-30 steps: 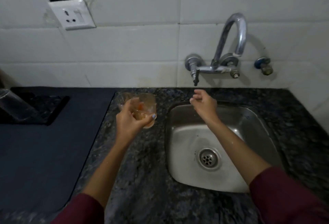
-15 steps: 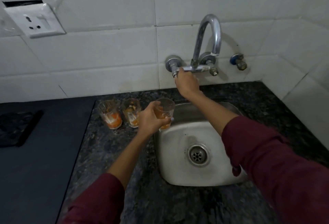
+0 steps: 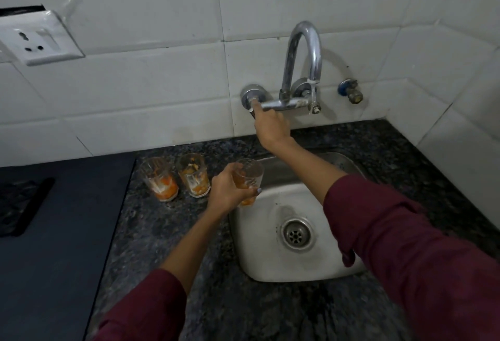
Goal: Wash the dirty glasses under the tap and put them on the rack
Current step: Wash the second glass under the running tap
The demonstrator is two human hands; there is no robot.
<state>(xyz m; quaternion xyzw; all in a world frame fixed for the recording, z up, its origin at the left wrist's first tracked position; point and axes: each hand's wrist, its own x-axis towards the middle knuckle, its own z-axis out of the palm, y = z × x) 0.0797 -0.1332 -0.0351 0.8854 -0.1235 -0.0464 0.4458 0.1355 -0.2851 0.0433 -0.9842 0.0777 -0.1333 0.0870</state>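
My left hand [image 3: 226, 191] grips a dirty glass [image 3: 250, 175] with orange residue, held upright over the left rim of the steel sink [image 3: 270, 259]. My right hand [image 3: 270, 124] reaches up to the wall tap [image 3: 300, 70] and its fingers curl round the left tap handle [image 3: 253, 99]. Two more dirty glasses stand on the dark granite counter left of the sink: one [image 3: 159, 181] with orange sludge, another [image 3: 194, 175] with food bits. A thin stream of water falls from the spout.
A dark mat [image 3: 54, 232] covers the counter at left. A white wall socket [image 3: 40, 40] sits on the tiles at upper left. A second valve [image 3: 351, 91] juts from the wall right of the tap. The sink drain [image 3: 296, 233] is uncovered.
My right hand rose from over the sink to the tap handle. My left hand carried the glass rightward to the sink's edge. The view shifted, revealing two glasses on the counter.
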